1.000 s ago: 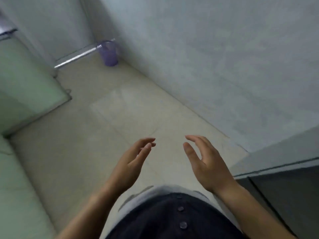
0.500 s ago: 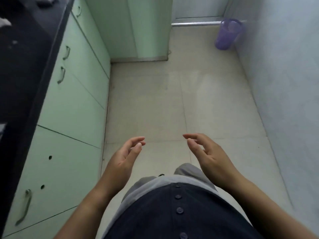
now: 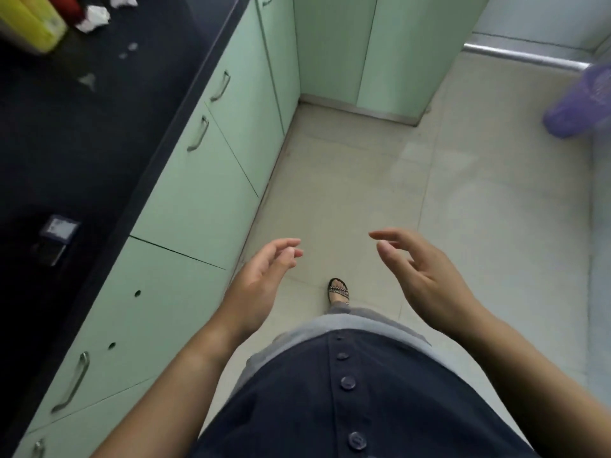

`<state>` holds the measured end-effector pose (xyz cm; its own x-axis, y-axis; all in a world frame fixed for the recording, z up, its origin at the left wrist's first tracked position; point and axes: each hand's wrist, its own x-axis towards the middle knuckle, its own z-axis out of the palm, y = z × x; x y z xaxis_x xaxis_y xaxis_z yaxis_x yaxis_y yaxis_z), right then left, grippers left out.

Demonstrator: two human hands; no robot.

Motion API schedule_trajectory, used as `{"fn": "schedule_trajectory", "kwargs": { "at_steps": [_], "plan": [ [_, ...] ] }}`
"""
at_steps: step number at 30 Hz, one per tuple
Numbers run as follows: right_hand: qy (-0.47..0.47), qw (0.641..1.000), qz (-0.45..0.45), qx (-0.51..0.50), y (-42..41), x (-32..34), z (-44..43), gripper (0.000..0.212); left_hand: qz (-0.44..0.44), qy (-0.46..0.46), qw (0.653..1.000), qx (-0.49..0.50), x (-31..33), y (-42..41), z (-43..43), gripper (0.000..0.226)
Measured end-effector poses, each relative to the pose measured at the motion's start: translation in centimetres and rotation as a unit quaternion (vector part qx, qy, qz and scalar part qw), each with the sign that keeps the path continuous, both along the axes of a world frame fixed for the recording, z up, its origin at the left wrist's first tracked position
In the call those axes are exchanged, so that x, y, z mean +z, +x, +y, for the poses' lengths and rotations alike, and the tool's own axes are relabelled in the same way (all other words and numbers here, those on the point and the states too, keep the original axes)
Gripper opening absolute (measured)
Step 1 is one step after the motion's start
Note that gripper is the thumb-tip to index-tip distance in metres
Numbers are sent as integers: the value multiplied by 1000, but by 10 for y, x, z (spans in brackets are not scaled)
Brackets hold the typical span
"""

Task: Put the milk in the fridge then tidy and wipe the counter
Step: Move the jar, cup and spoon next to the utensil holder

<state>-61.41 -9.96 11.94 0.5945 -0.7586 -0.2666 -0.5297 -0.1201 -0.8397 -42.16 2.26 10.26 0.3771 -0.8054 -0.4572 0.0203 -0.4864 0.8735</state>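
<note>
I hold both hands out in front of me above the floor (image 3: 347, 193), palms turned toward each other and well apart. My left hand (image 3: 261, 279) carries nothing; its fingers (image 3: 284, 251) are loosely bent and relaxed. My right hand (image 3: 426, 276) is also unladen, its fingers (image 3: 393, 234) spread wider and gently curved.

The dark tabletop (image 3: 99, 133) runs along my left side, beside my left arm but not touched by it. At its far end lies a yellow container (image 3: 29, 21), with crumpled white paper (image 3: 92, 18) just beside it and small pale scraps (image 3: 86, 80) scattered nearer. Closer to me a small dark box (image 3: 54, 238) with a pale label rests on the surface. Whether any of these is the milk I cannot tell.

Below the tabletop stand pale green cabinets (image 3: 205, 193) with metal handles (image 3: 198, 133). My sandalled foot (image 3: 338, 290) shows on the tiles between my hands, above my dark buttoned top (image 3: 330, 408). A purple bin (image 3: 582, 100) stands at the far right, near a metal rail (image 3: 522, 57).
</note>
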Motion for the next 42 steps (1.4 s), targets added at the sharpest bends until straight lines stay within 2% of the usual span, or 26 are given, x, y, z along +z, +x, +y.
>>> {"fn": "schedule_trajectory", "kwargs": {
  "at_steps": [5,12,19,22,25,28,30,34,42],
  "plan": [
    [-19,998,-6,55,53,4,-78,49,-9,-16,999,51,6,40,-59,28],
    [-2,987,1,160,139,-7,-133,49,-15,11,986,168,-1,101,-70,42],
    [-53,967,-13,249,290,-10,-192,50,-23,-13,970,240,-17,208,-107,48],
    [-64,961,-26,269,366,0,-210,51,-34,-21,964,262,-11,272,-127,37],
    [-81,951,-55,294,435,8,-226,44,-79,-32,955,283,-3,340,-144,25],
    [-109,938,-53,324,497,10,-242,52,-118,-26,950,287,2,399,-151,19],
    [-121,931,-44,342,535,13,-253,53,-143,-5,948,285,7,431,-153,24],
    [-155,907,-52,389,619,22,-279,40,-209,26,937,280,21,498,-162,30],
    [-198,848,-98,482,796,53,-323,36,-319,67,895,304,57,631,-200,35]
  ]
}}
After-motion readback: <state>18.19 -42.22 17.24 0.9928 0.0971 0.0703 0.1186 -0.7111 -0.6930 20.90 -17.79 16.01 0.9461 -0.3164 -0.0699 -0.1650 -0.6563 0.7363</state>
